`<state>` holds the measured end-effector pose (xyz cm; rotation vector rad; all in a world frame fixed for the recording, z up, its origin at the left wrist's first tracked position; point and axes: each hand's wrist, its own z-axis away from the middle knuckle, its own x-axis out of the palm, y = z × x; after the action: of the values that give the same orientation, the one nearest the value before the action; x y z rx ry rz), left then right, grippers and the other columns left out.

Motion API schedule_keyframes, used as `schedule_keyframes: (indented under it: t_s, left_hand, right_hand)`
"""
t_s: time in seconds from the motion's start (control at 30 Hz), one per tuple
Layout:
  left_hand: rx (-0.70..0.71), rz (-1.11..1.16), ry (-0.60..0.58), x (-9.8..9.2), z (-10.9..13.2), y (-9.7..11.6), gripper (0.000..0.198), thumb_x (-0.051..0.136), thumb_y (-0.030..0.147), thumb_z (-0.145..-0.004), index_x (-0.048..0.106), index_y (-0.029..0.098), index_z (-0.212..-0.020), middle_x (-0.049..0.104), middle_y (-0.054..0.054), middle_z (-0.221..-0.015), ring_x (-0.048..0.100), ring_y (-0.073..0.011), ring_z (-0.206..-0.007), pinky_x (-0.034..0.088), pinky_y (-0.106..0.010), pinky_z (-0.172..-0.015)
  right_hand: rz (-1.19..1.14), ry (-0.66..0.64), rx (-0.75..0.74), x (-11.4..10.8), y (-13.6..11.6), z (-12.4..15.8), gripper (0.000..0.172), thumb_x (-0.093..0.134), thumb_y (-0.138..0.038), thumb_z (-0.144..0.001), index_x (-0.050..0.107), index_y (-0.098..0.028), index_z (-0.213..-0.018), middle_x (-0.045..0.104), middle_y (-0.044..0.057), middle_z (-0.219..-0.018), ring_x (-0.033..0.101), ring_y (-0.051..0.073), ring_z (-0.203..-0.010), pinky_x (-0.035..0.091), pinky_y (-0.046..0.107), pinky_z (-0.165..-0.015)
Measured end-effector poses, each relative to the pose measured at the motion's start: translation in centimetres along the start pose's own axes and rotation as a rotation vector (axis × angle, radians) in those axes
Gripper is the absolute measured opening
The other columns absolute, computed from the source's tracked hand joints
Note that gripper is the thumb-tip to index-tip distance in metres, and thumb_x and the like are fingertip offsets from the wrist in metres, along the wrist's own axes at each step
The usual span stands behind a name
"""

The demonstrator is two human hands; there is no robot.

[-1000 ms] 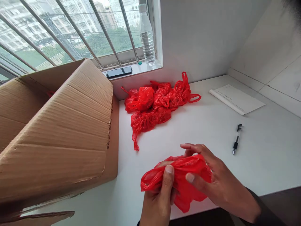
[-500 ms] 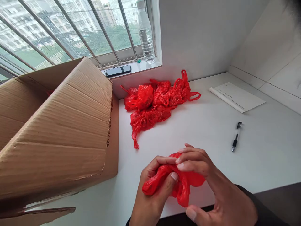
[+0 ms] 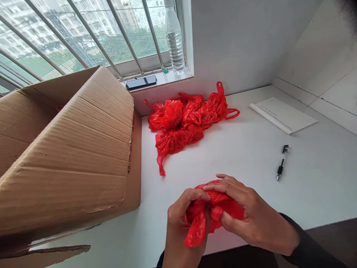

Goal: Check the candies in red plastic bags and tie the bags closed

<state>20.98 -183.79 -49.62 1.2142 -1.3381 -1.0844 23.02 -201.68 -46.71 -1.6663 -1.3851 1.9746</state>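
Observation:
Between my two hands, above the table's near edge, is a crumpled red plastic bag [image 3: 196, 232]. My left hand [image 3: 180, 219] is curled around its left part, with a twisted end of the bag hanging over the thumb side. My right hand [image 3: 251, 208] grips the bag from the right, its fingers across the top and its thumb pressing a fold of the plastic. The left thumb is mostly hidden among the folds. Farther back against the wall lies a heap of red plastic bags [image 3: 181, 126], several of them knotted.
An open cardboard box [image 3: 83, 149] takes up the left side. On the sill are a phone [image 3: 141, 82] and a water bottle [image 3: 175, 44], in front of window bars. A pen [image 3: 282, 163] and a paper pad [image 3: 286, 113] lie on the white table [image 3: 237, 152] at right.
My right thumb has come in from below and now presses on the bag. The bag's loose end has turned downward over my left hand.

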Motion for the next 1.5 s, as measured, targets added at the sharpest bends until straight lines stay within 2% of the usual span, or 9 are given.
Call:
schedule_keyframes:
  t_s: [0.13, 0.27, 0.5, 0.7, 0.87, 1.1, 1.23, 1.37, 1.5]
  left_hand:
    - [0.296, -0.239, 0.050, 0.0, 0.1, -1.1, 0.043, 0.065, 0.005, -0.087, 0.073, 0.032, -0.120, 0.076, -0.003, -0.109, 0.072, -0.0195, -0.094, 0.058, -0.026, -0.077]
    - [0.450, -0.386, 0.137, 0.2, 0.7, -2.0, 0.044, 0.065, 0.008, -0.091, 0.073, 0.034, -0.125, 0.073, -0.005, -0.115, 0.072, -0.0212, -0.098, 0.058, -0.028, -0.078]
    - [0.451, -0.365, 0.003, 0.2, 1.0, -2.3, 0.052, 0.063, 0.004, -0.091, 0.067, 0.032, -0.135, 0.064, -0.008, -0.119, 0.068, -0.0173, -0.093, 0.057, -0.025, -0.073]
    - [0.432, -0.430, -0.132, -0.5, 1.0, -2.3, 0.062, 0.053, 0.007, -0.094, 0.048, 0.029, -0.152, 0.065, -0.011, -0.128, 0.065, -0.0236, -0.114, 0.056, -0.034, -0.091]
    - [0.367, -0.467, -0.059, -0.6, 1.5, -2.9, 0.060, 0.044, 0.011, -0.101, 0.037, 0.028, -0.158, 0.055, -0.011, -0.146, 0.052, -0.0255, -0.135, 0.046, -0.039, -0.110]
    - [0.406, -0.743, -0.115, -5.6, 4.1, -6.7, 0.064, 0.043, 0.002, -0.097, 0.036, 0.020, -0.158, 0.051, -0.012, -0.153, 0.044, -0.0270, -0.143, 0.039, -0.044, -0.117]
    - [0.334, -0.893, -0.126, -8.2, 5.5, -7.8, 0.062, 0.046, 0.004, -0.098, 0.039, 0.023, -0.156, 0.056, -0.007, -0.148, 0.046, -0.0214, -0.140, 0.043, -0.035, -0.113]
    - [0.341, -0.889, -0.022, -6.3, 4.5, -5.5, 0.066, 0.053, 0.011, -0.098, 0.032, 0.023, -0.159, 0.050, -0.009, -0.152, 0.040, -0.0259, -0.144, 0.040, -0.041, -0.115]
    - [0.362, -0.912, -0.264, -2.5, 2.1, -4.2, 0.073, 0.059, 0.014, -0.094, 0.026, 0.019, -0.160, 0.051, -0.012, -0.152, 0.038, -0.0328, -0.144, 0.032, -0.054, -0.120]
  right_hand:
    - [-0.123, 0.004, 0.082, 0.0, -0.2, 0.5, 0.042, 0.064, -0.032, -0.090, 0.060, -0.026, -0.131, 0.068, 0.007, -0.127, 0.061, 0.026, -0.122, 0.051, 0.041, -0.107]
    - [-0.365, -0.024, 0.253, -0.2, -0.2, 0.4, 0.041, 0.047, -0.042, -0.103, 0.051, -0.029, -0.142, 0.070, 0.004, -0.113, 0.066, 0.021, -0.110, 0.054, 0.035, -0.099]
    - [-0.484, -0.117, 0.308, -1.1, -0.6, -0.6, 0.025, 0.046, -0.042, -0.105, 0.059, -0.022, -0.098, 0.064, 0.001, -0.089, 0.059, 0.015, -0.079, 0.050, 0.027, -0.074]
    - [-0.500, 0.056, 0.313, -0.9, -0.1, -0.2, 0.018, 0.045, -0.040, -0.106, 0.053, -0.025, -0.101, 0.057, 0.000, -0.092, 0.056, 0.015, -0.082, 0.049, 0.027, -0.075]
    - [-0.400, 0.198, 0.283, -0.8, 0.9, 0.4, 0.014, 0.047, -0.037, -0.106, 0.058, -0.028, -0.105, 0.058, -0.001, -0.098, 0.057, 0.013, -0.087, 0.048, 0.023, -0.078]
    - [-0.078, 0.350, 0.391, -2.5, 4.6, 1.5, 0.015, 0.050, -0.040, -0.103, 0.061, -0.029, -0.102, 0.061, -0.001, -0.097, 0.059, 0.017, -0.093, 0.047, 0.026, -0.081]
    - [-0.086, 0.242, 0.483, -2.6, 6.0, 2.0, 0.020, 0.050, -0.045, -0.102, 0.062, -0.029, -0.101, 0.063, -0.001, -0.097, 0.061, 0.018, -0.092, 0.049, 0.028, -0.084]
    - [-0.167, 0.282, 0.467, -1.9, 5.6, 1.8, 0.022, 0.051, -0.048, -0.102, 0.062, -0.029, -0.105, 0.065, -0.001, -0.101, 0.064, 0.018, -0.098, 0.051, 0.027, -0.089]
    - [-0.143, 0.378, 0.409, -1.2, 5.9, 2.2, 0.026, 0.056, -0.051, -0.099, 0.064, -0.029, -0.109, 0.068, 0.001, -0.106, 0.066, 0.019, -0.102, 0.053, 0.027, -0.091]
